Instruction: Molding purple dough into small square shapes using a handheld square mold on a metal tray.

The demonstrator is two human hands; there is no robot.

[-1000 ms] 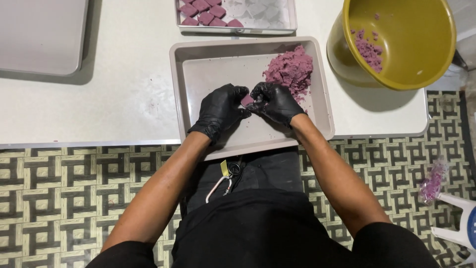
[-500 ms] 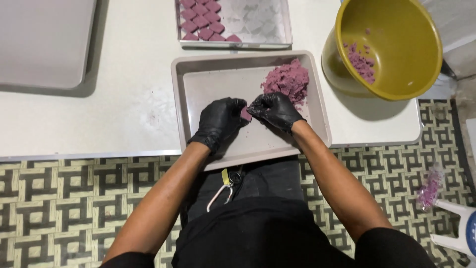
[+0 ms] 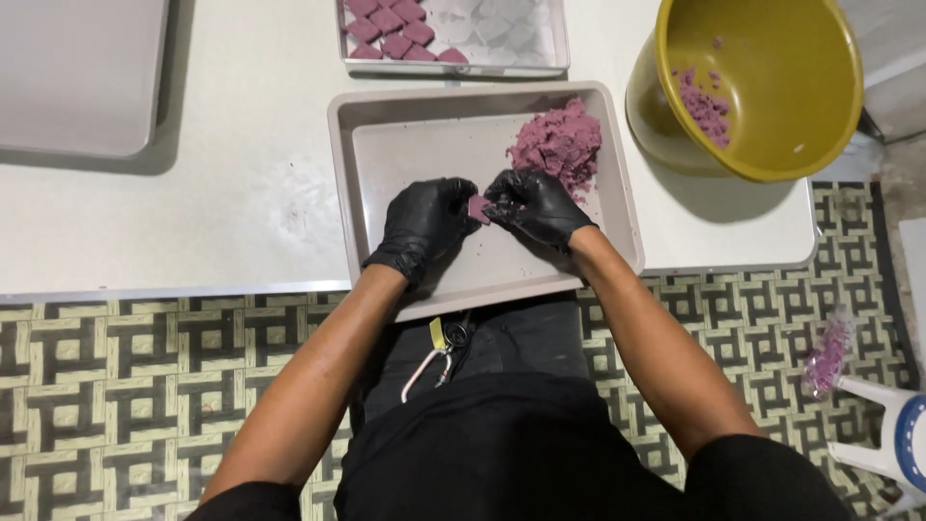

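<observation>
Pinching a small purple piece between both gloved hands, just above the floor of the grey tray, presumably so that any crumbs drop back into the tray and not onto the counter. Closing the left hand around the piece from one side, fingers curled narrow against it; pressing from the other side with the right hand, fingertips meeting the left ones at the piece, as if squaring its edges. Working at the middle of the tray, with the tray's near edge hanging slightly over the counter's rim toward the body, probably for an easy reach. Keeping a loose mound of purple dough in the tray's far right corner, just beyond the right hand, close enough for pulling off more. Standing beyond the tray's far edge, a smaller tray carrying neat rows of purple squares at its left end, the rest lined with pale sheet. Sitting to the right of the tray, tilted toward it, a yellow bowl with dough scraps clinging inside. Lying far left of the tray, another flat tray.
</observation>
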